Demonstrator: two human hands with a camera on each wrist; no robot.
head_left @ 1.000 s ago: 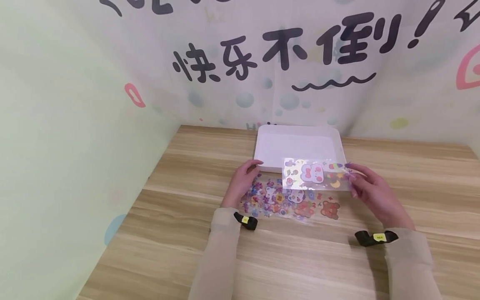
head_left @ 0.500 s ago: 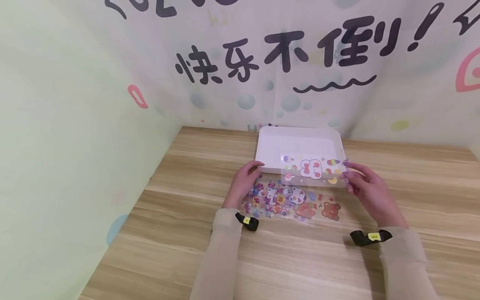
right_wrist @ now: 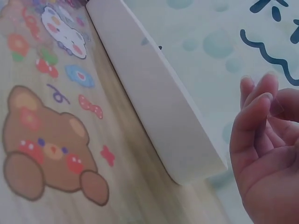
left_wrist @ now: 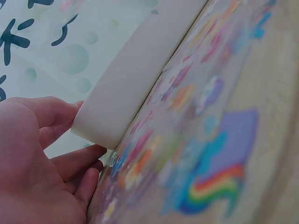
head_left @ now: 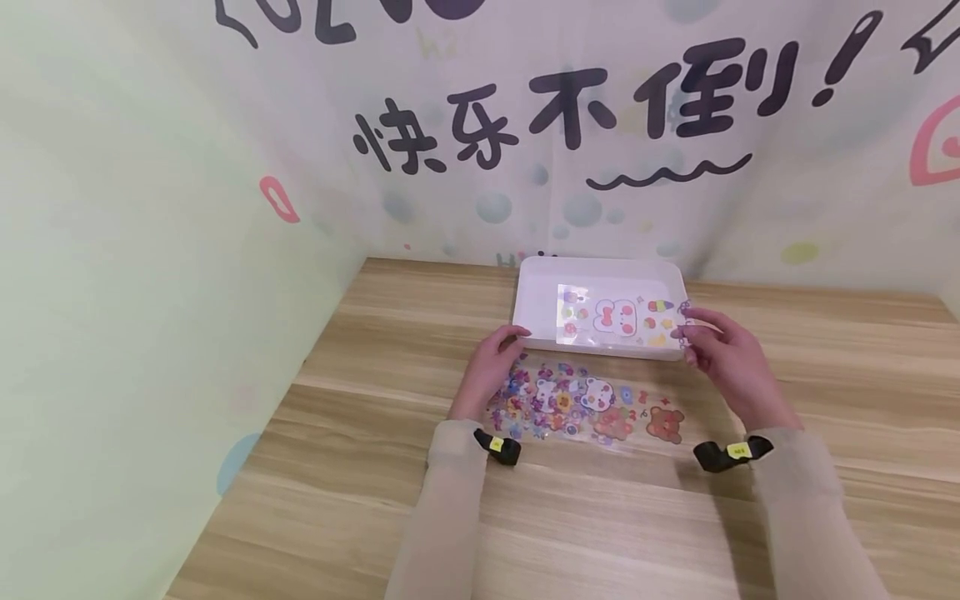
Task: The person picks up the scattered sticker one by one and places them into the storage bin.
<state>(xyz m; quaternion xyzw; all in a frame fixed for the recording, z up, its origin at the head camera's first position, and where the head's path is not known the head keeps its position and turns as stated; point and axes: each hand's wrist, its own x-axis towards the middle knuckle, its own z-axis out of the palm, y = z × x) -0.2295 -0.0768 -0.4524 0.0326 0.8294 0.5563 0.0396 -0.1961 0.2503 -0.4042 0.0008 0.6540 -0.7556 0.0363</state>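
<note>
A clear sticker sheet (head_left: 615, 317) with a pink-cheeked rabbit is held over the white tray (head_left: 536, 304). My right hand (head_left: 723, 350) pinches the sheet's right end between thumb and fingers. My left hand (head_left: 491, 367) holds the tray's front left corner; the left wrist view shows fingers against the tray wall (left_wrist: 126, 79), some at the rim and some at the base. Several more clear sticker sheets (head_left: 562, 400) with bears and flowers lie overlapped on the table before the tray. In the right wrist view the held sheet is hardly visible between the fingertips.
The wood-grain table (head_left: 600, 517) meets a printed cloth backdrop (head_left: 450, 217) just behind the tray. A pale cloth wall (head_left: 135, 317) stands along the left side. A black wrist strap with a yellow label sits on each sleeve.
My right hand has moved left and away from me, carrying the sticker sheet from the tray's front edge to over the tray. The left hand stays at the tray's corner.
</note>
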